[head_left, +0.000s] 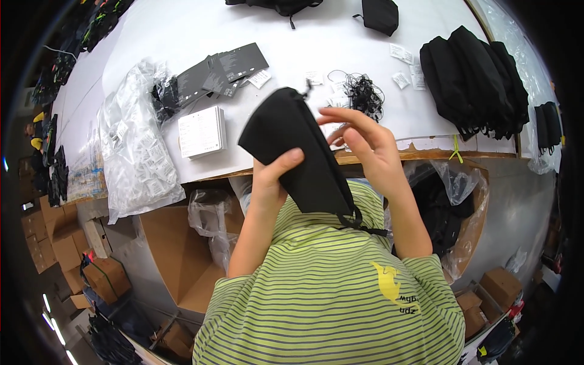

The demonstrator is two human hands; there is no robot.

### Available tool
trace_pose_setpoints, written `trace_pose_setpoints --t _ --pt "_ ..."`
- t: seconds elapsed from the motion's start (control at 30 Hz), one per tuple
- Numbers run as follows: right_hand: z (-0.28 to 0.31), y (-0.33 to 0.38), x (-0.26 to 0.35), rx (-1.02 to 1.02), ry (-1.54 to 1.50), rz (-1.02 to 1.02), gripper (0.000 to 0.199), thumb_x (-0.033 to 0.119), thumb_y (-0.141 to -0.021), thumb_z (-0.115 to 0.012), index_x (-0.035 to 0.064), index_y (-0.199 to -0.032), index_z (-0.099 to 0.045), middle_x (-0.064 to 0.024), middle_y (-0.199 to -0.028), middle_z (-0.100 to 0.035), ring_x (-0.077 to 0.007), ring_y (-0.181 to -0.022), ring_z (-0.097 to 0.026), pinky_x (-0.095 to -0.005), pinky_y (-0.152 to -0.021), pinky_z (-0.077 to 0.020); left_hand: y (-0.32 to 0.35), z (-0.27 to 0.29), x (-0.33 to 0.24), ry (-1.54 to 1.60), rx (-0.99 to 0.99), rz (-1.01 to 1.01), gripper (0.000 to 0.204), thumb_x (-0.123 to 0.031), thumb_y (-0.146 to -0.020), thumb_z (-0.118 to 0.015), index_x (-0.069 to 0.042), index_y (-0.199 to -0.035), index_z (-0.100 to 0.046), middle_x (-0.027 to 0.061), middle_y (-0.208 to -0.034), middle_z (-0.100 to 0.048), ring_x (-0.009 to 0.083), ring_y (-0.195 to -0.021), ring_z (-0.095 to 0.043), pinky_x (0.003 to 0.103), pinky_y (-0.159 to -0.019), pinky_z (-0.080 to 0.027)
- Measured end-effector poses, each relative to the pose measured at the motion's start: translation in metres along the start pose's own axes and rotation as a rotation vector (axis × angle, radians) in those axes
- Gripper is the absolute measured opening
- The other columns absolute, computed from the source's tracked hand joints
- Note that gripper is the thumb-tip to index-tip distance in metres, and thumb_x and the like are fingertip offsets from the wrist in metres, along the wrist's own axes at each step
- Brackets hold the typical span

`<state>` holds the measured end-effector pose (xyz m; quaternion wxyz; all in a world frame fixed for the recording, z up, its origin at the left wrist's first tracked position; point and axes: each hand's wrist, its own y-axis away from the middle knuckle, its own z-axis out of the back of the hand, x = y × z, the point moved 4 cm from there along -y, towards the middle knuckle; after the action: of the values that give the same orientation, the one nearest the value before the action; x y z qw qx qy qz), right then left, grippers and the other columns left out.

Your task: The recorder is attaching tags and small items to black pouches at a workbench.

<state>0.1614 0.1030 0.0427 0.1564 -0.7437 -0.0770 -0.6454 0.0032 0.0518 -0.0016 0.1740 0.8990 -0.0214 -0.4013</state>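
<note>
A black fabric pouch (291, 143) is tilted in front of me, above the table's near edge. My left hand (272, 176) grips it from the left, thumb across its face and the other fingers hidden behind. A small cord pull (308, 90) sticks out at its top end, and a black strap loop (351, 218) hangs at the lower end. Close to the pouch's right edge is my right hand (372, 146), fingers apart and loosely bent, with nothing visible in them. Beyond that hand lies a tangle of thin black cords (363, 94) on the white table (292, 52).
Left on the table are a plastic bag of small white packets (143, 146), a stack of white cards (202, 132) and dark printed cards (222, 68). A pile of black pouches (474, 85) lies right; another pouch (381, 16) lies far back. Cardboard boxes (176, 249) stand below the edge.
</note>
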Motion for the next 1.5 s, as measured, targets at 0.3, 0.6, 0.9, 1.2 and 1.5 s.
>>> trace_pose_setpoints --t 0.3,0.6,0.9,1.2,1.5 --pt "0.009 -0.020 0.015 -0.203 0.241 0.294 0.014 0.008 -0.078 -0.072 0.0065 -0.092 -0.070 -0.0023 -0.084 -0.067 -0.0092 -0.070 -0.059 -0.0207 -0.058 -0.0443 0.010 -0.024 -0.002 -0.143 0.091 0.176 0.048 -0.008 -0.070 -0.073 0.001 -0.114 -0.055 0.0076 -0.098 -0.062 0.0167 -0.089 -0.061 0.029 -0.081 -0.049" --pt "0.003 -0.008 0.015 -0.153 0.240 0.296 0.011 0.003 -0.075 -0.072 0.0034 -0.079 -0.062 -0.0013 -0.078 -0.061 -0.0068 -0.059 -0.050 -0.0197 -0.051 -0.0380 0.004 -0.010 0.014 0.144 0.057 0.264 0.034 -0.014 -0.081 -0.066 0.003 -0.109 -0.057 0.0097 -0.096 -0.065 0.0168 -0.079 -0.065 0.027 -0.072 -0.054" --pt "-0.013 0.024 0.016 0.102 0.154 0.076 0.011 0.004 -0.076 -0.072 0.0031 -0.079 -0.062 -0.0007 -0.073 -0.056 -0.0061 -0.058 -0.049 -0.0207 -0.051 -0.0367 -0.013 0.001 -0.006 0.317 0.170 0.193 0.028 -0.014 -0.088 -0.059 0.004 -0.109 -0.058 0.0126 -0.098 -0.066 0.0196 -0.085 -0.067 0.029 -0.075 -0.056" --pt "-0.005 0.007 0.030 0.064 0.224 0.136 0.009 0.005 -0.076 -0.071 0.0050 -0.080 -0.063 0.0005 -0.072 -0.055 -0.0074 -0.061 -0.047 -0.0206 -0.052 -0.0337 -0.010 -0.005 -0.014 -0.068 0.151 0.140 0.037 -0.013 -0.083 -0.066 0.003 -0.114 -0.054 0.0114 -0.099 -0.064 0.0195 -0.084 -0.066 0.029 -0.075 -0.055" --pt "-0.032 0.038 0.012 0.338 0.264 -0.091 0.012 0.008 -0.074 -0.072 0.0044 -0.078 -0.061 -0.0002 -0.069 -0.053 -0.0112 -0.066 -0.044 -0.0242 -0.059 -0.0361 -0.033 0.035 -0.016 0.387 0.105 0.191 0.023 -0.014 -0.089 -0.059 0.003 -0.105 -0.062 0.0133 -0.099 -0.068 0.0209 -0.084 -0.068 0.031 -0.074 -0.057"
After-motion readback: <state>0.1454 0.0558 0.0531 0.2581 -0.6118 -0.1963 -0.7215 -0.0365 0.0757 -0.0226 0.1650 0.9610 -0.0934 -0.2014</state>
